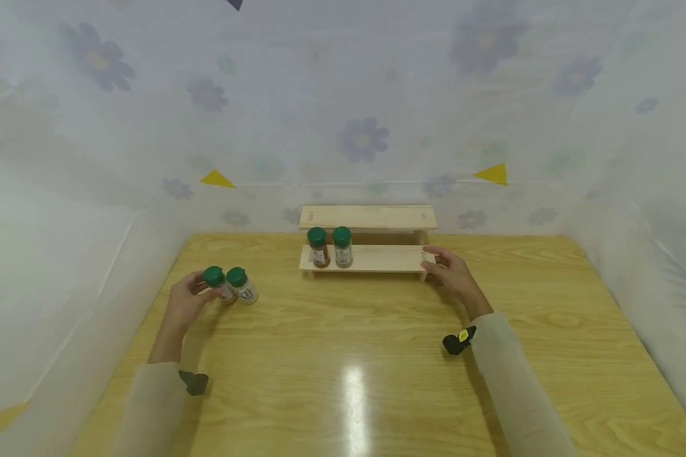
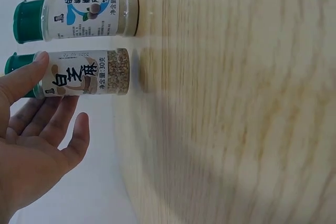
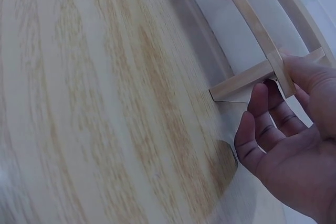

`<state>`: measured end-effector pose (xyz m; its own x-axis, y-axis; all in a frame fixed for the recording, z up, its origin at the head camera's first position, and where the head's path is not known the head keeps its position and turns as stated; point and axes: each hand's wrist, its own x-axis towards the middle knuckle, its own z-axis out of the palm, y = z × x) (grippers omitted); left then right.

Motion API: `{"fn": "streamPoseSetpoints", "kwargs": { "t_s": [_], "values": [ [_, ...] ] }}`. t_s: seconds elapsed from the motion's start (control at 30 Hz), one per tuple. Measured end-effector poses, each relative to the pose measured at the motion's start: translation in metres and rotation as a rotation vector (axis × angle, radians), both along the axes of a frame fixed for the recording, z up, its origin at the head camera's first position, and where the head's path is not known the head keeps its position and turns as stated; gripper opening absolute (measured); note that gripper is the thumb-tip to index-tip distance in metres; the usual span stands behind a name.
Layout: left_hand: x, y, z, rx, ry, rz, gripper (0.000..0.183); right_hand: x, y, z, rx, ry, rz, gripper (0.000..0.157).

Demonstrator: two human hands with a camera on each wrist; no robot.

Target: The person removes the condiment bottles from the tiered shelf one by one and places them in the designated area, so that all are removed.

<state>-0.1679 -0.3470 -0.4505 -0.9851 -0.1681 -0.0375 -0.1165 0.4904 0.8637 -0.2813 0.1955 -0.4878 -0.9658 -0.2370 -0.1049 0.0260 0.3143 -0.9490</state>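
At the left, my left hand pinches a green-capped jar of white sesame seeds, thumb on its near side and fingers behind. A second green-capped jar, a white pepper shaker, stands close beside it. Toward the back stands a two-step wooden rack, with a dark reddish spice jar and a paler spice jar upright on the left part of its lower step. My right hand grips the right end of that step, thumb above and fingers below the wooden slat.
The wood-grain table spreads in front of the rack. A flower-patterned white curtain hangs behind it and along both sides. The rack's upper step sits close to the back curtain.
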Motion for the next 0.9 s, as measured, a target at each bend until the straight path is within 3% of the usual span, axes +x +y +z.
{"fn": "streamPoseSetpoints", "kwargs": {
  "t_s": [0.2, 0.67, 0.77, 0.9],
  "values": [
    [-0.003, 0.003, -0.004, 0.010, -0.017, 0.010, 0.056, -0.001, 0.001, -0.001, -0.005, -0.004, -0.002, 0.056],
    [-0.003, 0.002, -0.006, -0.040, 0.020, 0.007, 0.054, 0.001, 0.000, 0.001, 0.000, -0.003, -0.005, 0.056],
    [-0.004, 0.002, -0.004, -0.074, -0.009, 0.003, 0.059, 0.001, 0.000, 0.001, 0.012, 0.002, -0.004, 0.056],
    [-0.002, 0.004, 0.005, -0.124, -0.096, -0.023, 0.081, 0.003, -0.001, 0.005, 0.010, 0.008, 0.000, 0.056]
  ]
}}
